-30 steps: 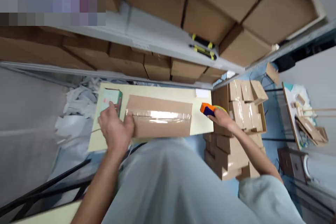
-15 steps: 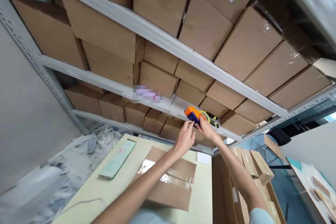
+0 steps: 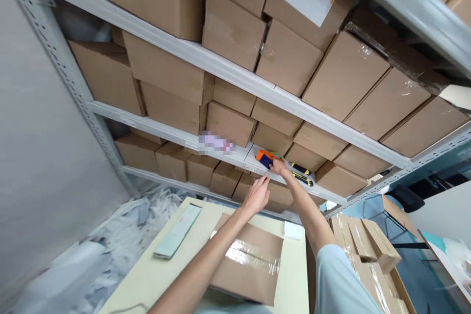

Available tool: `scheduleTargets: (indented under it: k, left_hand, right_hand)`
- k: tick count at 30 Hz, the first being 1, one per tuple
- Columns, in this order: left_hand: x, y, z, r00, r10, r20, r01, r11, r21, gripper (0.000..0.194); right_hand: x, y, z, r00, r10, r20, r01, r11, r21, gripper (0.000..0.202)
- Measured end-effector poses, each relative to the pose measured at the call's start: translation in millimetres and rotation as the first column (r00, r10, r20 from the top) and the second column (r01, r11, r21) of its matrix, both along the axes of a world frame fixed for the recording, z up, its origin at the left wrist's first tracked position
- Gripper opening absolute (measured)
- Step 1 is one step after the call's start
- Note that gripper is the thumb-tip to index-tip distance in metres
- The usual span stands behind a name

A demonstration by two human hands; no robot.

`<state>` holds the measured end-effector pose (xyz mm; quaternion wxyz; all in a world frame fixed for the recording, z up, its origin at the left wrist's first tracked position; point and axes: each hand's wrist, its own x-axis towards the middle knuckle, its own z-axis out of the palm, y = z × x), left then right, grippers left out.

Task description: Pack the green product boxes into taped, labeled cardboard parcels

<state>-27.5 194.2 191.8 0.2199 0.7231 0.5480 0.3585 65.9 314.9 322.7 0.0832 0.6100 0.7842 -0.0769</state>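
My right hand (image 3: 278, 166) is closed around an orange and dark-blue tape dispenser (image 3: 264, 158), which is at the shelf board. Part of the dispenser is hidden behind my fingers. To the right of that hand, two black-and-yellow utility knives (image 3: 301, 169) lie on the same shelf. My left hand (image 3: 256, 195) is lower, just short of the shelf edge, with its fingers stretched out and nothing in them. Below it, a cardboard box (image 3: 253, 277) sealed with clear tape sits on a pale yellow table (image 3: 145, 274).
Metal shelving (image 3: 235, 72) packed with cardboard boxes rises in front. On the table lie a flat light-green pack (image 3: 178, 230) and a white label stack (image 3: 293, 230). Taped cartons (image 3: 379, 245) stand at right. Crumpled white material (image 3: 110, 250) covers the floor at left.
My right hand has reached forward with the tape dispenser to the shelf. My left hand has come away from the dispenser and dropped slightly. The view has shifted.
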Motion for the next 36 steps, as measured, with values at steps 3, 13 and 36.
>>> scheduleTargets:
  k: [3, 13, 36]
  left_hand:
    - [-4, -22, -15.4, 0.998, 0.049, 0.031, -0.049, 0.999, -0.020, 0.063]
    - [-115, -177, -110.3, 0.896, 0.436, 0.083, -0.370, 0.838, -0.401, 0.073]
    - [-49, -176, -48.8, 0.864, 0.175, -0.472, -0.475, 0.595, -0.649, 0.101]
  right_hand:
    - [9, -2, -9.0, 0.999, -0.020, -0.040, 0.023, 0.998, 0.054, 0.049]
    - [137, -277, -113.9, 0.596, -0.182, -0.782, 0.439, 0.890, 0.128, 0.066]
    - [107, -324, -166.2, 0.541, -0.793, -0.280, 0.716, 0.609, -0.342, 0.098]
